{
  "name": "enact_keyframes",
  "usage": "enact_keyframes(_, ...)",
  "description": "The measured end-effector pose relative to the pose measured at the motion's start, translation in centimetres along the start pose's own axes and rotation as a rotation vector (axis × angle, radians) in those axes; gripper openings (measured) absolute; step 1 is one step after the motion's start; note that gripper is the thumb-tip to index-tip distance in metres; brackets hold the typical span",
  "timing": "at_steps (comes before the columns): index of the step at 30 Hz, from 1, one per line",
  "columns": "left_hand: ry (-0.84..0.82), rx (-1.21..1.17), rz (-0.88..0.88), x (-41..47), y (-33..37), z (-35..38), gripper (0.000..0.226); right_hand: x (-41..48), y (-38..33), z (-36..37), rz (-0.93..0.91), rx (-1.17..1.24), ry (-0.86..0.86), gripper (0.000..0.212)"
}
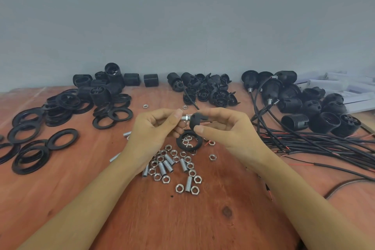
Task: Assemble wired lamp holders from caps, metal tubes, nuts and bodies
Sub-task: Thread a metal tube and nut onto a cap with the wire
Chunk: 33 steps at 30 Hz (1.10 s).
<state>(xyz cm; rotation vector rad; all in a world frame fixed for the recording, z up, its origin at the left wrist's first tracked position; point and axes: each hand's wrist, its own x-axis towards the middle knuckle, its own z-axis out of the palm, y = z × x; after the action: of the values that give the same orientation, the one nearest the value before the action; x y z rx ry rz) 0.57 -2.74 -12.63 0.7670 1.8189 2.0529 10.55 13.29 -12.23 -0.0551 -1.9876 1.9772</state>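
Two hands meet above the loose silver hex nuts (166, 178): my left hand (156, 128) pinches the short silver threaded metal tube (184, 117), and my right hand (223, 128) grips the black domed plastic cap (196, 120). The tube lies left-to-right, right end at the cap, so I judge my left hand turns it.

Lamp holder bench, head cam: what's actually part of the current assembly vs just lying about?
In the job:
- left hand pinching metal tube
- right hand holding black cap
- loose nuts and tubes
- spare caps
- bodies
- cables

Lying about, as far as the task names parts:
- flat black rings
- white boxes
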Motion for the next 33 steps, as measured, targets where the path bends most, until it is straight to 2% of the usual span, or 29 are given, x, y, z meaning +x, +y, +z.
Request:
enact_keyframes(8, -0.028, 0.076, 0.031, 0.0, -0.1, -0.1, 0.024, -0.1, 0.1, -0.1, 0.006, -0.011, -0.002, 0.044)
enact_keyframes(15, -0.068, 0.229, 0.201, -0.2, -0.1, -0.2, 0.02, 0.0, -0.1, -0.1, -0.01, -0.016, 0.022, 0.037)
enact_keyframes(19, -0.112, 0.294, 0.295, -0.3, -0.1, -0.4, 0.015, -0.2, -0.4, 0.1, 0.058, -0.032, 0.041, 0.037)
enact_keyframes(24, -0.16, 0.232, 0.337, -0.6, -0.1, -0.1, 0.018, -0.1, -0.4, 0.8, 0.163, -0.082, 0.075, 0.044)
enact_keyframes(27, -0.158, 0.189, 0.35, -0.5, -0.1, 0.1, 0.016, -0.1, 0.1, 1.2, 0.157, -0.176, 0.085, 0.054)
enact_keyframes(29, -0.133, 0.17, 0.35, -0.5, -0.2, 0.1, 0.017, -0.1, 0.5, 1.3, 0.101, -0.224, 0.125, 0.045)
enact_keyframes(31, -0.075, 0.16, 0.343, -0.3, -0.3, 0.0, 0.017, 0.0, 0.6, 1.1, 0.034, -0.193, 0.18, 0.022)
enact_keyframes(33, -0.021, 0.166, 0.344, -0.2, -0.4, -0.2, 0.017, -0.1, 0.4, 0.9, 0.005, -0.108, 0.176, 0.021)
